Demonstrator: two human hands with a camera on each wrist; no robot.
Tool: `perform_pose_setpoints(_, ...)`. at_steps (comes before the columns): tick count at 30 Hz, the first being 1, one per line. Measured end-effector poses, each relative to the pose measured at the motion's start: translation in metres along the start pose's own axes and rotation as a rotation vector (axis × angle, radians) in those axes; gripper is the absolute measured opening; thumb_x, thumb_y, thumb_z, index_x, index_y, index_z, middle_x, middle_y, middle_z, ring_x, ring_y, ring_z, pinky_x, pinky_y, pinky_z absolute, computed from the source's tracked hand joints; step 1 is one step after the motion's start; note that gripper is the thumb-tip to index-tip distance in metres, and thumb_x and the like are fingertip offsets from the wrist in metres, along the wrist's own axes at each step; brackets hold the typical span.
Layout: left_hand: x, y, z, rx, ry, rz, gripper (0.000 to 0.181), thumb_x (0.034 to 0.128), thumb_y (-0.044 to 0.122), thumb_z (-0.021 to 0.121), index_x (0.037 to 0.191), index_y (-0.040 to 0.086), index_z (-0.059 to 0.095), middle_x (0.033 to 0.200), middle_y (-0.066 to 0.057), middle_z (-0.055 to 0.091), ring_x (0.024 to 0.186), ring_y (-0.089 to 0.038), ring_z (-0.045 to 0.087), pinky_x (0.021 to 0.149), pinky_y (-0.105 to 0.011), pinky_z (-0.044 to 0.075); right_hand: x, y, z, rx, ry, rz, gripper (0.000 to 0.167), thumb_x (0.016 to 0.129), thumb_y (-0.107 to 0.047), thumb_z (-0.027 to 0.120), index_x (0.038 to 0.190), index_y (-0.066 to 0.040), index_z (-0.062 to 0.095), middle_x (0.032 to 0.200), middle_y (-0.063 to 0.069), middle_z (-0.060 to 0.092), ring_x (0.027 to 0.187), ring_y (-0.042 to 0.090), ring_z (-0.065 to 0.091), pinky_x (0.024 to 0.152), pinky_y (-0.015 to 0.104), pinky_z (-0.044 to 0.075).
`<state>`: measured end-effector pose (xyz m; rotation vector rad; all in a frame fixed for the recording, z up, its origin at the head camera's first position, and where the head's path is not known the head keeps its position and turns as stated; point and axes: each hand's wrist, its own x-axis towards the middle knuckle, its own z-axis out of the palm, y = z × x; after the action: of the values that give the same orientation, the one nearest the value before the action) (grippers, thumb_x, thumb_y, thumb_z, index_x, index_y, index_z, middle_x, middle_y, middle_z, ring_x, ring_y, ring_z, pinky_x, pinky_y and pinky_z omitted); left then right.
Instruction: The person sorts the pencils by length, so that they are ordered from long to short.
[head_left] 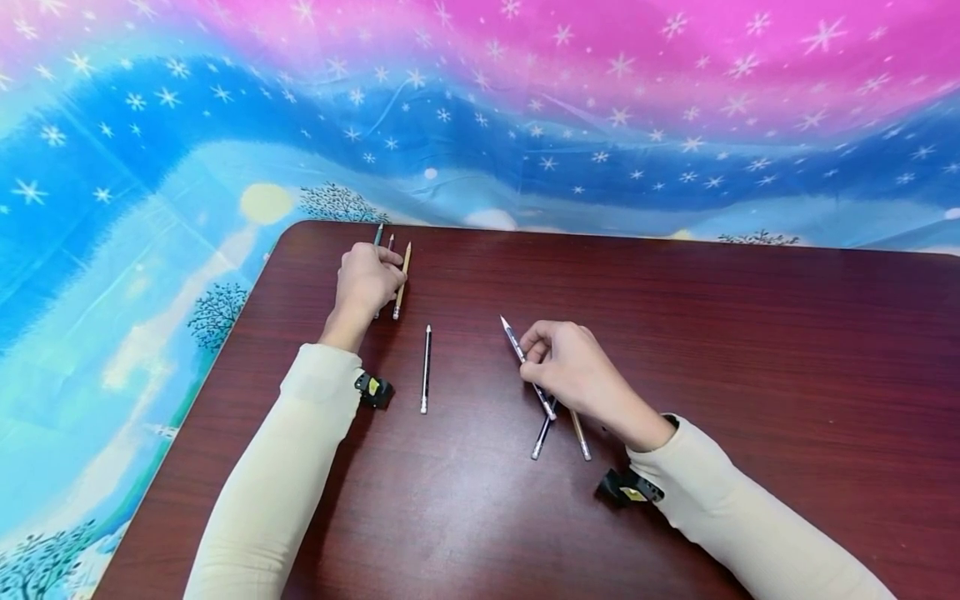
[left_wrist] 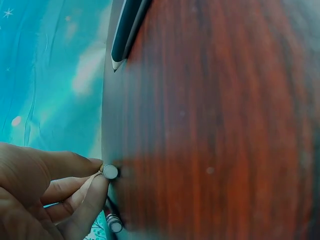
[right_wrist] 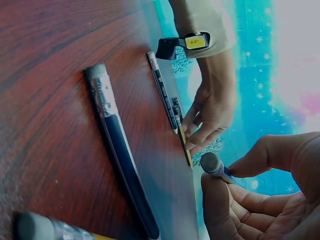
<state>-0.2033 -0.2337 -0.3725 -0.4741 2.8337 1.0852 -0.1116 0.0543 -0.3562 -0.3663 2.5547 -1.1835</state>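
At the table's far left, my left hand (head_left: 366, 282) pinches a yellow pencil (head_left: 402, 283) between thumb and fingers. Its eraser end faces the left wrist camera. Beside it lie a teal pencil (head_left: 378, 235) and a dark reddish pencil (head_left: 391, 242), both partly hidden by that hand. My right hand (head_left: 573, 362) pinches a patterned dark-and-white pencil (head_left: 512, 336), tip pointing away and to the left. Below that hand, a dark blue pencil (head_left: 541, 439) and another yellow pencil (head_left: 581, 437) lie on the table, their far parts covered. A black pencil (head_left: 427, 371) lies alone between the hands.
The dark red-brown wooden table (head_left: 750, 350) has a rounded far left corner. A pink and blue snowflake-patterned cloth (head_left: 480, 108) hangs behind it and along its left side. Each wrist wears a small black camera, one on the left sleeve (head_left: 255, 500).
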Motion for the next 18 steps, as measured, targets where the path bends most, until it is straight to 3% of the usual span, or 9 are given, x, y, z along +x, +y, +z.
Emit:
perform_pose_setpoints(5,-0.0004,-0.0005,0.0010,0.026,0.014,0.021,0.019,0.1005,0.012,0.067,0.116,0.006,0.078,0.103,-0.016,0.079,0.077,-0.024,0.074,0.086,-0.044,0.058,0.0005,0.0007,0.0010,0.011,-0.004,-0.001,0.018,0.079,-0.002,0.067,0.097,-0.002,0.072,0.076,0.002,0.067,0.070,0.013,0.057,0.067,0.026,0.046)
perform_pose_setpoints(18,0.0007,0.0008,0.0015,0.014,-0.010,-0.006,0.017,0.1000,0.016,0.072,0.114,0.006,0.077,0.107,-0.015,0.079,0.083,-0.026,0.077,0.077,-0.040,0.062,0.0025,0.0027,0.0027,0.002,0.003,-0.011,0.018,0.079,-0.001,0.066,0.095,-0.003,0.072,0.075,0.001,0.067,0.070,0.012,0.057,0.066,0.025,0.046)
